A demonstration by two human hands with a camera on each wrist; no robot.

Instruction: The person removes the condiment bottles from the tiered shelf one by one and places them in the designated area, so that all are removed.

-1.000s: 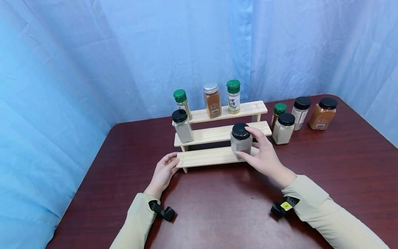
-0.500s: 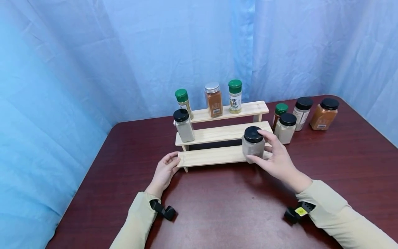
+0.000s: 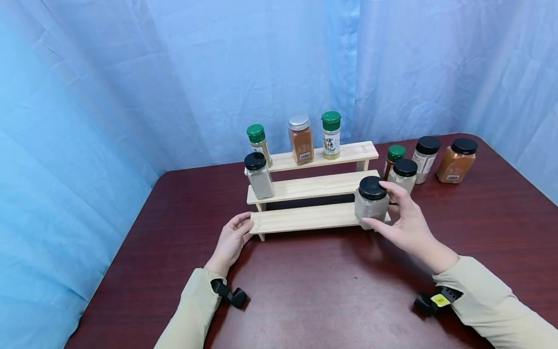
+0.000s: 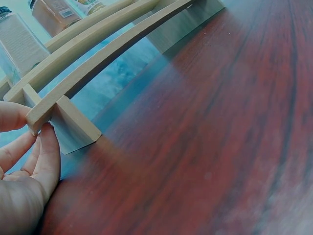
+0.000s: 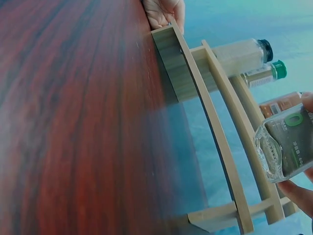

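A three-step wooden rack (image 3: pixel 301 219) stands on the table. My left hand (image 3: pixel 228 242) grips the left end of its lowest shelf, fingers and thumb around the board's corner in the left wrist view. My right hand (image 3: pixel 411 228) holds a spice jar (image 3: pixel 368 208) with a black lid and grey powder, thumb low on its side and a finger at the lid. The jar is over the right end of the lowest shelf; in the right wrist view its glass base (image 5: pixel 269 154) shows apart from that board. Another black-lidded jar (image 3: pixel 260 180) stands at the left of the middle shelf.
On the top shelf are two green-capped shakers (image 3: pixel 331 138) and a silver-lidded jar (image 3: pixel 301 143) of orange-brown powder. Right of the rack stand several more containers, among them a black-lidded orange jar (image 3: pixel 455 162) and a pale jar (image 3: pixel 403 177) partly behind my right hand. Blue curtains hang behind.
My right hand has moved to the right along the lowest shelf with the jar, from right of its middle to its right end. The left hand keeps its grip on the shelf.
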